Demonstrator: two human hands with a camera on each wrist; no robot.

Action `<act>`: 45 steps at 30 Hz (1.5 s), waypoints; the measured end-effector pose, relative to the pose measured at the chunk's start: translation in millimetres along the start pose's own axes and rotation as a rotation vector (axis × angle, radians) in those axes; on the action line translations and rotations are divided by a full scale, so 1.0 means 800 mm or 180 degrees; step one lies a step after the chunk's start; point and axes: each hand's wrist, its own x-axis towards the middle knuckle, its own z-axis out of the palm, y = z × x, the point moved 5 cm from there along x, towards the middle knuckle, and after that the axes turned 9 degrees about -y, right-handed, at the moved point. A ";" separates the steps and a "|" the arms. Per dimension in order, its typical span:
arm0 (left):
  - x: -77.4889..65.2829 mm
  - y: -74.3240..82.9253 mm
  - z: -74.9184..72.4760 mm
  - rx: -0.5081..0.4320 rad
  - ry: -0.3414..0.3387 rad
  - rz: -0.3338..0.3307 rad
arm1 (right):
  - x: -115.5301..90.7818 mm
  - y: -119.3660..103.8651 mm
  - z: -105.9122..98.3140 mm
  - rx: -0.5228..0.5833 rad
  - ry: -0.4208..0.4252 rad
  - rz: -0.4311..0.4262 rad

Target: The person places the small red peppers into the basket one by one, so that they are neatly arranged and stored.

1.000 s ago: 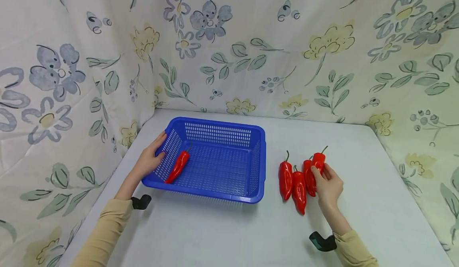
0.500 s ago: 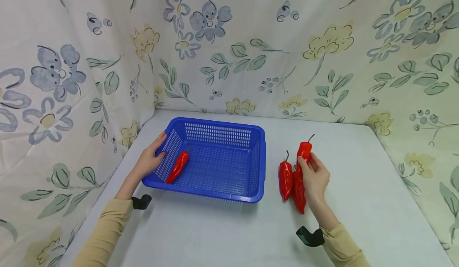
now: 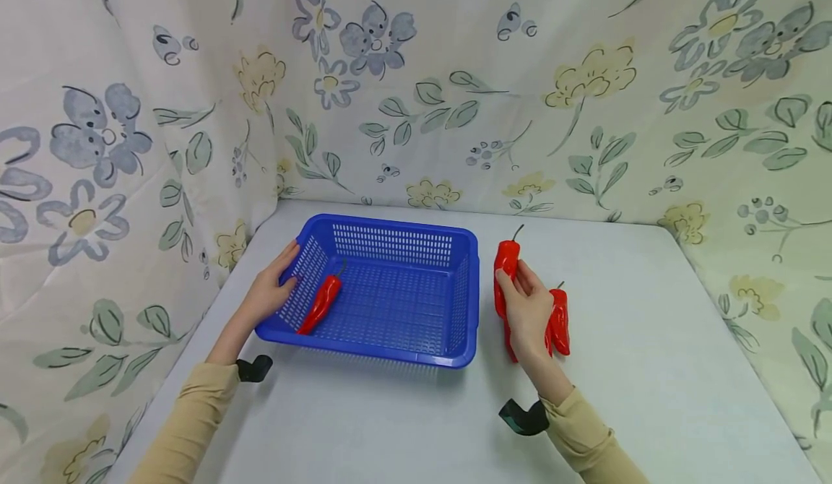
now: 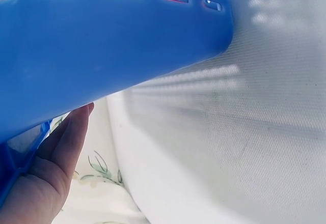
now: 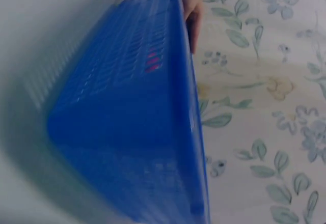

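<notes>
My left hand (image 3: 271,291) grips the left rim of the blue plastic basket (image 3: 461,359), thumb over the edge and fingers along the outer side. In the left wrist view the same fingers (image 4: 69,145) reach under the basket's rim. One red chili pepper (image 3: 321,303) lies inside the basket at its left end. Between thumb and fingers, my right hand (image 3: 529,314) pinches another red chili pepper (image 3: 507,258), stem up, just right of the basket. Behind that hand, more red peppers lie on the table, mostly hidden; one loose pepper (image 3: 560,323) shows at its right.
A white table (image 3: 624,368) carries everything. Floral cloth (image 3: 416,94) hangs along its back and both sides. The basket's right wall (image 3: 469,289) rises close to the held pepper. Black wrist cameras (image 3: 523,417) sit at both cuffs.
My right hand has lifted a pepper off the group and carried it left toward the basket, passing over the other peppers. My left hand and the basket have stayed in place.
</notes>
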 end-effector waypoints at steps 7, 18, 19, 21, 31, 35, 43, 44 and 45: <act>0.000 0.000 0.000 -0.0031 0.0005 0.0013 | -0.011 -0.009 0.044 0.0236 -0.0231 -0.0108; 0.000 -0.001 -0.001 -0.0002 0.0029 0.0062 | -0.029 -0.024 0.113 0.0564 -0.0347 -0.0236; 0.001 -0.001 -0.001 -0.0010 0.0019 0.0054 | -0.031 -0.024 0.120 0.0598 -0.0356 -0.0240; 0.001 -0.002 -0.001 -0.0007 0.0011 0.0052 | -0.035 -0.024 0.133 0.0637 -0.0375 -0.0250; 0.001 -0.001 -0.001 -0.0031 -0.0001 0.0030 | -0.050 -0.018 0.198 0.0736 -0.0509 -0.0088; 0.001 -0.001 -0.001 -0.0027 -0.0018 0.0012 | -0.051 -0.011 0.223 0.0759 -0.0499 -0.0004; 0.001 -0.001 -0.001 -0.0011 -0.0004 0.0021 | -0.052 0.002 0.262 0.0535 -0.0342 0.0126; 0.001 -0.001 -0.001 -0.0009 -0.0007 0.0017 | -0.051 0.004 0.266 0.0491 -0.0324 0.0140; 0.001 -0.001 -0.001 -0.0008 -0.0008 0.0017 | -0.051 0.005 0.269 0.0462 -0.0302 0.0162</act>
